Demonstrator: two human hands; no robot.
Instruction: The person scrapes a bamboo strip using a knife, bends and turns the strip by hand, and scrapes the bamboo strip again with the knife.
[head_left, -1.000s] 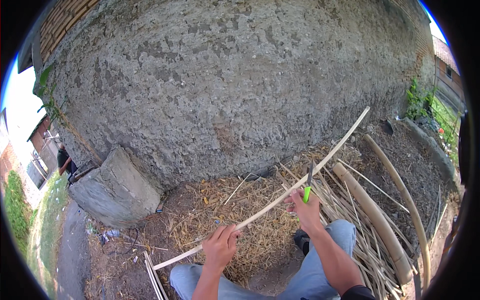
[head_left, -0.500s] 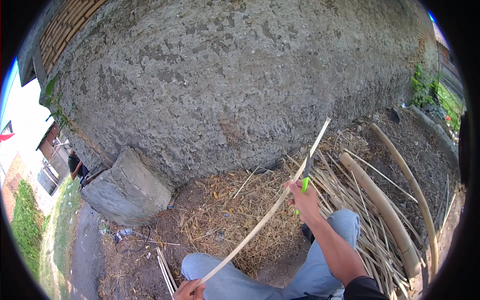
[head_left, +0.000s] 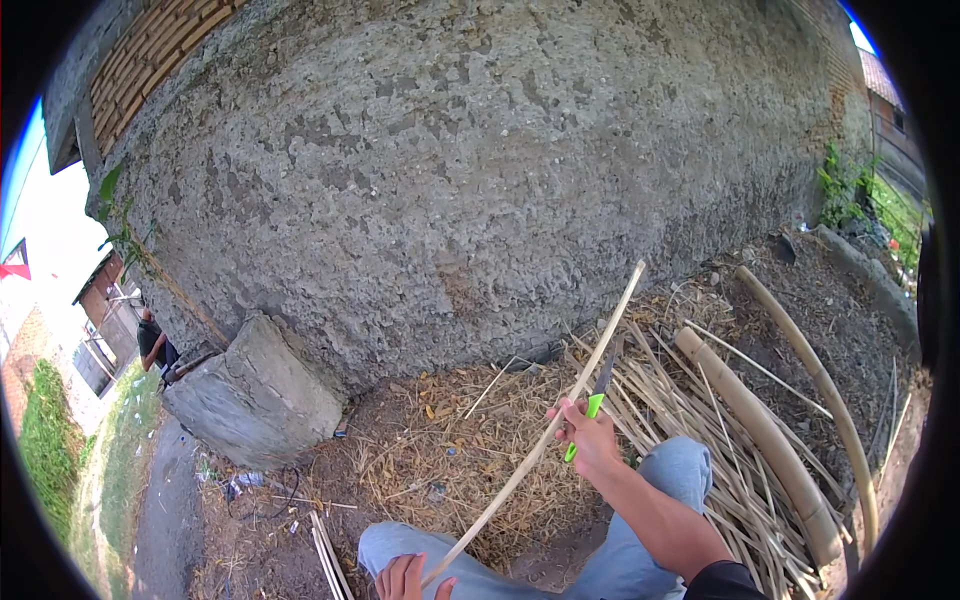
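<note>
- Strip point(head_left: 545, 440): held slanting from the lap up toward the wall point(head_left: 480, 180).
- Right hand point(head_left: 590, 440): closed on a green-handled knife point(head_left: 590, 400), blade against the strip.
- Left hand point(head_left: 405, 580): cut off by the frame edge; fingers curled at the strip's lower end, grip unclear.
- Bamboo poles point(head_left: 760, 430): partly hidden by the knee.

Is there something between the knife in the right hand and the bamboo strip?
Nothing visible. The right hand holds the knife with its blade lying right against the strip. The left hand grips the strip's lower end, at the frame's bottom edge.
</note>
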